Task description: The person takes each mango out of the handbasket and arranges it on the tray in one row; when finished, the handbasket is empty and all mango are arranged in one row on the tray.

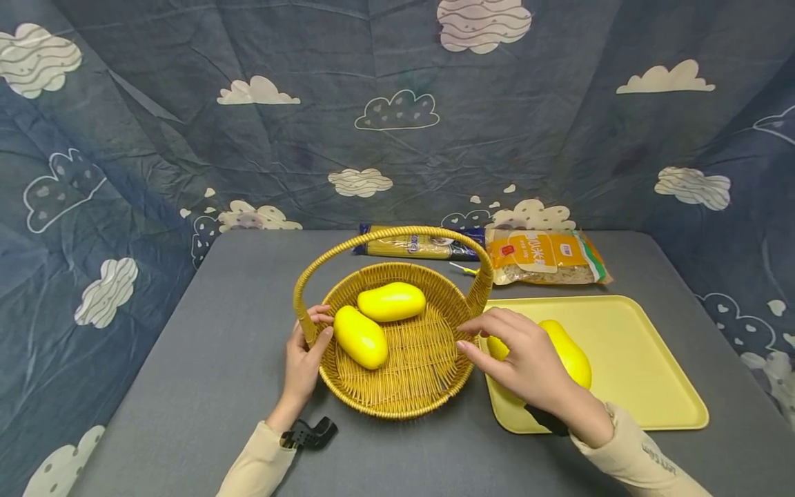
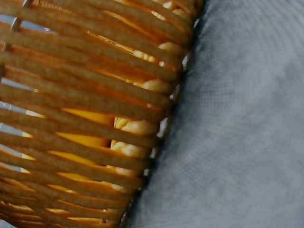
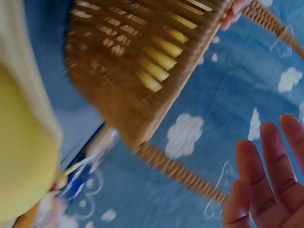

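Note:
A round wicker basket (image 1: 404, 407) with a tall arched handle stands mid-table. Two smooth yellow mango-like fruits lie inside it, one at the back (image 1: 391, 302) and one at the left (image 1: 360, 338). My left hand (image 1: 302, 362) grips the basket's left rim at the foot of the handle, thumb on the inner side. Beside the right rim, over the tray's left part, my right hand (image 1: 528, 355) hovers with loosely bent fingers and nothing in them. More yellow fruit (image 1: 568, 355) lies under it on the tray; the hand hides whether it is one piece or two.
The pale yellow tray (image 1: 646, 366) lies right of the basket. Behind stand a long blue-and-yellow pasta packet (image 1: 404, 245) and an orange bag (image 1: 546, 257) of dry food. A thin yellow-and-white item (image 1: 464, 268) lies between them. A cloud-printed cloth hangs around the table.

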`<state>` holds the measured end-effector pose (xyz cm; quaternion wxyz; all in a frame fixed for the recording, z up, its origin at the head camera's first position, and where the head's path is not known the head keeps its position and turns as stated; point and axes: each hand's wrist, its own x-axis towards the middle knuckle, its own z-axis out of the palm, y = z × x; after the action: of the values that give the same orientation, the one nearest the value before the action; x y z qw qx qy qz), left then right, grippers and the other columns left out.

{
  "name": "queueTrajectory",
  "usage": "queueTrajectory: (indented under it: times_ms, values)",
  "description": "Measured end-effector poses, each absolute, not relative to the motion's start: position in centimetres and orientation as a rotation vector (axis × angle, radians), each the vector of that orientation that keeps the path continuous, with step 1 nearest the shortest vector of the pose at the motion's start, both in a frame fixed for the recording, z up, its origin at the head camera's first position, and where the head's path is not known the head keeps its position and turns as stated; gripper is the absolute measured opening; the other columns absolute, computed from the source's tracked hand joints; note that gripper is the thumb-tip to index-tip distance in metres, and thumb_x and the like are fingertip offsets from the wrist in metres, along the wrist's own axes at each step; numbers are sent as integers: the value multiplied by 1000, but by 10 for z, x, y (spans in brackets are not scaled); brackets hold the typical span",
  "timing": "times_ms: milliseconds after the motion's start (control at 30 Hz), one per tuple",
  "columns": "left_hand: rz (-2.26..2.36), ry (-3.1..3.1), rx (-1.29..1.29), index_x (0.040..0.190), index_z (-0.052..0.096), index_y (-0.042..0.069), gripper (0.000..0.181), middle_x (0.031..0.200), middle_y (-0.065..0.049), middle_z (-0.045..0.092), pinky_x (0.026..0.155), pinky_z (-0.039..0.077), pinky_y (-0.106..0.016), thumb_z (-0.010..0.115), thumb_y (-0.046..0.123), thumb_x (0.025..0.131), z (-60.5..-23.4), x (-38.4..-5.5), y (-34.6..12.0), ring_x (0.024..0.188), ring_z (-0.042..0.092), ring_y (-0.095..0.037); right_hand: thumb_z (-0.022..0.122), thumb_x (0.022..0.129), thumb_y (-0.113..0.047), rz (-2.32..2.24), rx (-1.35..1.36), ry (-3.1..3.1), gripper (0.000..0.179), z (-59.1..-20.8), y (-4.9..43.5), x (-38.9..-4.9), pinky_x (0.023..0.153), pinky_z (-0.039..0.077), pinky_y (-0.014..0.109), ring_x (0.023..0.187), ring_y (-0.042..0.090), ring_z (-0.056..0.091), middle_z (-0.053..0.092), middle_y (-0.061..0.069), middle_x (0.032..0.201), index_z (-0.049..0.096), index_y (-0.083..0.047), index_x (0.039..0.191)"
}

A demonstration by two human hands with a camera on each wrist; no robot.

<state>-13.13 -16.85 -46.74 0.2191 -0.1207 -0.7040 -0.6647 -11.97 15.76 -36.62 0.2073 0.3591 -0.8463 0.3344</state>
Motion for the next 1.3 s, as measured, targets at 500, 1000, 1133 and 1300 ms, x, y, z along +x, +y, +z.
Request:
queueTrajectory:
  times_ms: [500,1000,1133,1300]
  values:
    - [-1805,-2001,-320,103,55,-16,14,121,-33,47,100,32,-25,52,-11,90,-445,-122,-162,121,43,-34,68,86,-38,881,1190,-2397,20,-354,98,-146,60,45,23,75,3,56,61,-13,85,70,-21,96]
    - [-1829,-1950,-335,105,59,-9,14,124,-22,52,100,33,-26,56,-3,92,-471,-133,-170,122,43,-28,69,83,-48,752,1184,-2837,39,-352,56,-175,62,46,27,81,11,62,69,-5,96,70,-21,110]
    - [-1833,-1947,-342,104,59,-9,14,123,-22,52,99,33,-26,56,-3,92,-469,-133,-169,121,44,-28,68,82,-53,693,1195,-2943,44,-354,45,-179,62,45,29,83,11,61,68,-5,100,68,-23,114]
    - [-1839,-1951,-340,105,59,-9,14,123,-22,52,99,34,-25,55,-3,93,-468,-132,-169,120,44,-27,67,81,-56,639,1172,-3035,45,-360,34,-185,61,45,28,81,9,60,68,-5,99,68,-26,115]
